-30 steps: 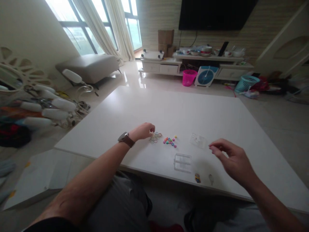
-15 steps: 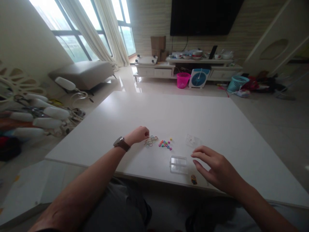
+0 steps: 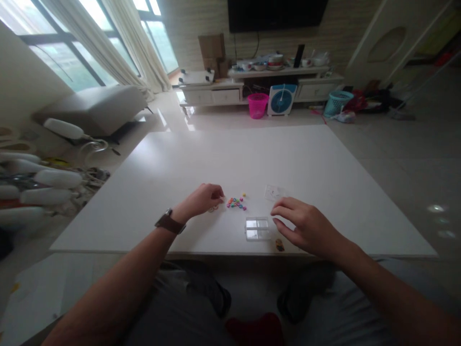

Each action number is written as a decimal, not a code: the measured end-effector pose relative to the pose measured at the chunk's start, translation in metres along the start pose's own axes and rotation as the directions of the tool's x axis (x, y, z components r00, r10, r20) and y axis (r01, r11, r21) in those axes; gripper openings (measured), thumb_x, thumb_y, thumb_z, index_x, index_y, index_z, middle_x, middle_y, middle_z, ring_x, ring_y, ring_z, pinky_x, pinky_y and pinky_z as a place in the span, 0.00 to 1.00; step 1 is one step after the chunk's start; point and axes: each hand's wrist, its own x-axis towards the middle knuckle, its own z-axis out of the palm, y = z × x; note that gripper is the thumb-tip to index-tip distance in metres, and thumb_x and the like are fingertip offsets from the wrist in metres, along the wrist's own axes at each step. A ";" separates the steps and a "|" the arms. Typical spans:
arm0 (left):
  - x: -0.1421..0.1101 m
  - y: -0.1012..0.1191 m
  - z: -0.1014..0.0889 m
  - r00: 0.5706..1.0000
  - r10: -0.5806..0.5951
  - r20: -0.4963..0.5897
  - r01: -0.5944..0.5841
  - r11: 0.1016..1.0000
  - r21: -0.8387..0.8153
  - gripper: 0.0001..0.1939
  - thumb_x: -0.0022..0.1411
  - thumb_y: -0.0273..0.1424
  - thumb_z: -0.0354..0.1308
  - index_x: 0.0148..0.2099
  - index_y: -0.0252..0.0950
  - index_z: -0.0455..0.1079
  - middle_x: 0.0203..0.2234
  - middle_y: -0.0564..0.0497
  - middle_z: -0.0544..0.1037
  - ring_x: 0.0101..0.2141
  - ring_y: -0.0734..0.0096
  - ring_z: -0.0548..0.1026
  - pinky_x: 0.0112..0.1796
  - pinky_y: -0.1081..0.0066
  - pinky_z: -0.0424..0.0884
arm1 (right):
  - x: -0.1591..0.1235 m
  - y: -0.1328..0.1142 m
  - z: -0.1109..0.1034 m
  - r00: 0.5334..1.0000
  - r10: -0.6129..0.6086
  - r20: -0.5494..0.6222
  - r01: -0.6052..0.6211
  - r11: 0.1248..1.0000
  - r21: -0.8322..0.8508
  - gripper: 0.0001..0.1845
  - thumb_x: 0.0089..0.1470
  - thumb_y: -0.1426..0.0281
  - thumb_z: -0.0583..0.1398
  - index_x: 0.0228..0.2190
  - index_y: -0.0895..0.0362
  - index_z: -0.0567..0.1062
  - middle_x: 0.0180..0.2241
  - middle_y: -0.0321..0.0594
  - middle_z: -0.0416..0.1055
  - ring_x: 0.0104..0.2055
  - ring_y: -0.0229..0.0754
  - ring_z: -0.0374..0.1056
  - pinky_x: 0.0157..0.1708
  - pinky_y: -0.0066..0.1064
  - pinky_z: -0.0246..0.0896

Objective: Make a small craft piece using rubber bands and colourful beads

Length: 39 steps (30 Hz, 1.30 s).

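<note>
On the smooth white surface (image 3: 230, 158), the left hand (image 3: 219, 196) is easily the nearer 1 to the beads (image 3: 236, 203), which sit just right of its fingertips, the scatter running roughly side to side. Its fingers are bunched narrow by a few thin pale rings (image 3: 215, 208); can't tell if they're pinching anything. Right hand (image 3: 272, 216) has thumb and fingers apart, nothing visible between them, with the clear, hard-looking box (image 3: 257, 228) just left of it, squarish with 1 bar across. Beads are tiny, chunky, mixed brights, plus 1 yellow bead (image 3: 244, 194) off on its own.
</note>
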 end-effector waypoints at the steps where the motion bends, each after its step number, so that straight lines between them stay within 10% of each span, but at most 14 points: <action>1: -0.002 0.009 0.006 0.999 0.036 -0.001 -0.036 0.996 -0.084 0.06 0.60 0.32 0.60 0.37 0.35 0.76 0.25 0.52 0.80 0.27 0.72 0.76 0.30 0.74 0.67 | 0.000 0.000 0.000 1.000 0.012 0.011 -0.012 1.000 -0.010 0.06 0.62 0.72 0.56 0.38 0.57 0.74 0.39 0.44 0.72 0.41 0.47 0.69 0.40 0.36 0.63; 12: -0.009 0.060 0.051 0.964 0.247 0.101 -0.180 0.881 -0.438 0.05 0.63 0.30 0.60 0.37 0.34 0.76 0.28 0.51 0.81 0.31 0.72 0.78 0.36 0.73 0.72 | 0.002 -0.008 0.031 0.984 0.148 0.101 -0.159 0.981 0.110 0.10 0.64 0.64 0.59 0.41 0.58 0.76 0.38 0.44 0.75 0.43 0.46 0.69 0.42 0.35 0.62; 23: -0.013 0.058 0.051 0.939 0.339 0.064 -0.328 0.935 -0.134 0.06 0.63 0.26 0.59 0.35 0.37 0.77 0.27 0.54 0.80 0.30 0.75 0.76 0.37 0.74 0.69 | 0.002 0.019 0.023 0.951 0.292 0.098 -0.293 0.956 -0.009 0.05 0.59 0.72 0.59 0.35 0.56 0.76 0.38 0.41 0.76 0.42 0.45 0.70 0.42 0.35 0.61; 39: 0.001 0.067 0.094 0.874 0.453 0.177 -0.466 0.884 0.034 0.09 0.67 0.28 0.56 0.40 0.39 0.79 0.31 0.51 0.80 0.31 0.72 0.74 0.34 0.73 0.64 | -0.004 0.006 0.019 0.965 0.190 0.183 -0.180 0.981 -0.069 0.06 0.60 0.71 0.58 0.36 0.57 0.76 0.39 0.42 0.74 0.43 0.46 0.69 0.41 0.33 0.59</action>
